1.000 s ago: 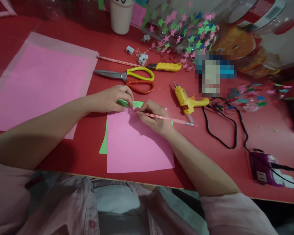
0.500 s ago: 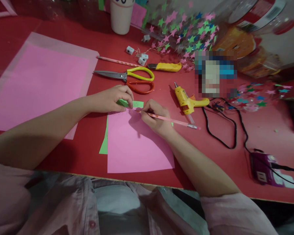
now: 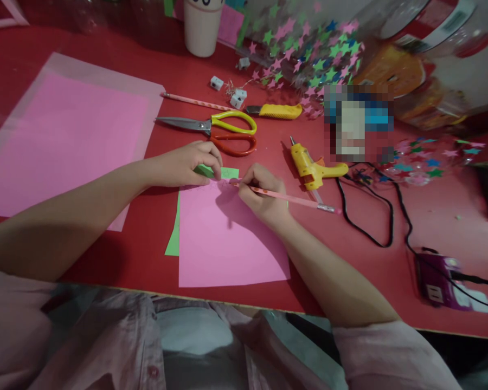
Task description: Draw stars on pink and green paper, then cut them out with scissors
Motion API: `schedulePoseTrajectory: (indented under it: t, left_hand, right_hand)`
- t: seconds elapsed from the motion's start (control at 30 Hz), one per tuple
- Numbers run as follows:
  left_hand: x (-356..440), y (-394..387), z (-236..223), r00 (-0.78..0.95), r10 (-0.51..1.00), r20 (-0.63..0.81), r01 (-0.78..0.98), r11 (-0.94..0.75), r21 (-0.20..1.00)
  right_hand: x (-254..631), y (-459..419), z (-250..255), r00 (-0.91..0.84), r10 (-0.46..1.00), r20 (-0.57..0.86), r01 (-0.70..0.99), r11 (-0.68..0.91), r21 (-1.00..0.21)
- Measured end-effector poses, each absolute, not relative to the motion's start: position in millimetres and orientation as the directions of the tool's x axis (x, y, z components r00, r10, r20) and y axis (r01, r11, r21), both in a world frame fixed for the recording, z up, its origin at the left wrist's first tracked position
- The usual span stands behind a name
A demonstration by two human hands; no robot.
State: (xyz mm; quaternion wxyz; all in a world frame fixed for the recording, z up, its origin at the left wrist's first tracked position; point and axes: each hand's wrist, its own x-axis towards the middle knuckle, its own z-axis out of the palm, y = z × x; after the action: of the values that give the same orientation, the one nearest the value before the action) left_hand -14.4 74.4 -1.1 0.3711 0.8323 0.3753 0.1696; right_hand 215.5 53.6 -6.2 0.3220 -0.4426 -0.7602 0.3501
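A pink sheet of paper (image 3: pixel 228 249) lies over a green sheet (image 3: pixel 172 238) that sticks out at the left side and top. My left hand (image 3: pixel 189 164) is at its top edge, fingers curled and thumb bent in, holding the paper down. Green paper shows between thumb and forefinger. In my right hand (image 3: pixel 264 195) is a pink pencil (image 3: pixel 293 199), gripped near its point, the eraser end slanting away to the right. Its tip is at small faint pencil marks near the sheet's top edge, just right of my left fingertips.
Beyond my hands lie scissors (image 3: pixel 211 127), a second pencil (image 3: pixel 195 101), a yellow utility knife (image 3: pixel 278 111) and a yellow glue gun (image 3: pixel 311 165). Larger pink sheets (image 3: pixel 73 135) cover the left side. A white cup (image 3: pixel 202 32) stands behind. Black cord (image 3: pixel 366 238) and a purple box (image 3: pixel 437 279) are right.
My right hand and the pencil have shifted slightly to the right along the paper's top edge, and more faint marks show. My left hand has stayed in place.
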Motion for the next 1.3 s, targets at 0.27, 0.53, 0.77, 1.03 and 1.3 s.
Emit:
schedulePoseTrajectory:
  t: [0.27, 0.53, 0.77, 1.03, 1.3]
  left_hand:
    - [-14.8, 74.9, -2.5, 0.664, 0.748, 0.009, 0.497, -0.450, 0.742]
    - [-14.7, 74.7, -2.1, 0.662, 0.749, 0.001, 0.503, -0.445, 0.741]
    - [-15.2, 74.5, -2.7, 0.663, 0.749, 0.007, 0.500, -0.449, 0.741]
    - [-14.5, 73.8, -1.0, 0.658, 0.753, -0.014, 0.521, -0.442, 0.730]
    - [-14.2, 73.9, -0.7, 0.656, 0.754, -0.016, 0.522, -0.439, 0.731]
  right_hand:
    - [216.9, 54.9, -8.9, -0.422, 0.885, 0.195, 0.429, 0.385, -0.817]
    - [217.8, 54.4, -8.6, -0.463, 0.865, 0.194, 0.426, 0.410, -0.806]
    - [217.3, 52.7, -7.4, -0.513, 0.839, 0.180, 0.431, 0.433, -0.792]
    - [216.8, 50.8, -7.4, -0.563, 0.804, 0.193, 0.382, 0.460, -0.802]
    - [217.3, 51.4, -6.0, -0.575, 0.800, 0.170, 0.375, 0.442, -0.815]
